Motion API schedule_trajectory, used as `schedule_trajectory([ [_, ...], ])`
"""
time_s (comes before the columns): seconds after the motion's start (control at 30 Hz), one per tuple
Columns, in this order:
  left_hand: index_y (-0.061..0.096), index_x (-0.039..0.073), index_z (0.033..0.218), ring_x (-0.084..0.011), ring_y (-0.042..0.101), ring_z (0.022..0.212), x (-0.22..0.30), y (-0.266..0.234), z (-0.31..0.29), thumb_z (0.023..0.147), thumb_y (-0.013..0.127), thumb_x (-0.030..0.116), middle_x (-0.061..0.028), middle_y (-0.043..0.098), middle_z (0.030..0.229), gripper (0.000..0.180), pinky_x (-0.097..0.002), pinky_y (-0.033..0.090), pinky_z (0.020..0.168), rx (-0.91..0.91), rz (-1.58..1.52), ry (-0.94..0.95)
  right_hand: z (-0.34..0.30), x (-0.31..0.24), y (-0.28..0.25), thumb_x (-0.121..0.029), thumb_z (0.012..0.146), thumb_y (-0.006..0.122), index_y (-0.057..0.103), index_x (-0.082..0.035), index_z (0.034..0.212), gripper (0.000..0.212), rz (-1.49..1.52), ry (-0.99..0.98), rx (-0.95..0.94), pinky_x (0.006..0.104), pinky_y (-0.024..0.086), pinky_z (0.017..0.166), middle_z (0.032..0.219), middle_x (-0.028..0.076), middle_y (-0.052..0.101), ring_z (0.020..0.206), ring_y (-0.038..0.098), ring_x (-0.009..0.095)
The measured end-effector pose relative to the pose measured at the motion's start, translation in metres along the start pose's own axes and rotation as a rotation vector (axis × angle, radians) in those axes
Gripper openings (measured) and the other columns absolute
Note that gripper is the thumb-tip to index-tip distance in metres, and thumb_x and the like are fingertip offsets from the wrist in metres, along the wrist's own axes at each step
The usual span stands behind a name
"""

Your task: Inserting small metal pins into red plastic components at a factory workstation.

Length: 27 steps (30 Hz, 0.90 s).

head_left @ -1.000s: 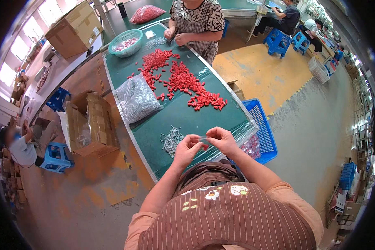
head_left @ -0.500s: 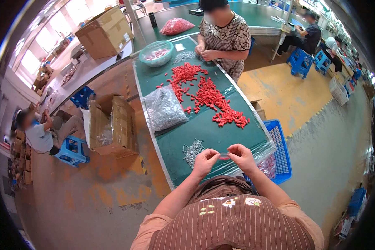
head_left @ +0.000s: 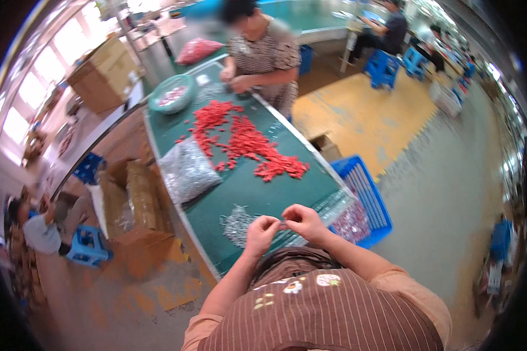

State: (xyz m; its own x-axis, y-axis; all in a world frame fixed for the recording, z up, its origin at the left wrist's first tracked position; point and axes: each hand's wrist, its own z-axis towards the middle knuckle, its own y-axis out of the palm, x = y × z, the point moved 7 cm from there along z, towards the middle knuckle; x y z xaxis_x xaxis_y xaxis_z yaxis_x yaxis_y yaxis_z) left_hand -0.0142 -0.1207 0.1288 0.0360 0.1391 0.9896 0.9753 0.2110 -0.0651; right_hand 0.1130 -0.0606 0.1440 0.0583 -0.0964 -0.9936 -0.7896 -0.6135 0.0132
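At the near end of the green table, my left hand and my right hand meet with fingertips pinched. Between them is a small clear plastic bag, mostly hidden by the fingers. Just left of my left hand lies a pile of small silver screws. Farther up the table, many red plastic plugs are spread out. A large clear bag full of grey metal pieces lies along the left edge.
A blue crate holding small filled bags stands against the table's right side. A co-worker works at the far end beside a green basin. An open cardboard box stands on the floor at left.
The view has turned right, so the table sits farther left. My hands have drawn closer together; the small bag, stretched between them before, is now mostly covered by fingers.
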Motion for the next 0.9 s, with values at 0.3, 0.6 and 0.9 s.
schedule_trajectory([
  [0.3, 0.058, 0.004, 0.098, -0.0101, 0.054, 0.079, -0.028, 0.025, 0.006, 0.082, 0.06, 0.01, -0.0029, 0.058, 0.089, 0.017, -0.0247, 0.045, 0.072, 0.005, 0.231, 0.027, -0.064, -0.013, -0.164, 0.0, 0.08, 0.056, 0.058, 0.0, 0.088, 0.008, 0.103, 0.058, 0.459, 0.0229, 0.047, 0.064, 0.078, 0.004, 0.06, 0.068, 0.058, 0.009],
  [0.6, 0.059, 0.002, 0.096, -0.0183, 0.055, 0.081, -0.046, -0.003, -0.056, 0.078, 0.06, 0.006, -0.0085, 0.057, 0.09, 0.019, -0.0286, 0.044, 0.071, 0.143, 0.558, -0.02, -0.132, 0.041, -0.33, -0.003, 0.079, 0.055, 0.062, -0.001, 0.086, 0.01, -0.248, 0.071, 0.821, 0.0217, 0.044, 0.062, 0.077, 0.001, 0.061, 0.068, 0.054, 0.007],
  [0.9, 0.06, 0.001, 0.096, -0.0156, 0.058, 0.078, -0.115, -0.056, -0.175, 0.081, 0.059, 0.005, -0.008, 0.057, 0.089, 0.016, -0.0264, 0.046, 0.07, 0.083, 0.448, -0.411, -0.184, 0.114, -0.323, -0.003, 0.079, 0.054, 0.061, 0.0, 0.087, 0.01, -0.122, 0.271, 0.769, 0.023, 0.047, 0.062, 0.078, 0.004, 0.063, 0.068, 0.057, 0.009],
])
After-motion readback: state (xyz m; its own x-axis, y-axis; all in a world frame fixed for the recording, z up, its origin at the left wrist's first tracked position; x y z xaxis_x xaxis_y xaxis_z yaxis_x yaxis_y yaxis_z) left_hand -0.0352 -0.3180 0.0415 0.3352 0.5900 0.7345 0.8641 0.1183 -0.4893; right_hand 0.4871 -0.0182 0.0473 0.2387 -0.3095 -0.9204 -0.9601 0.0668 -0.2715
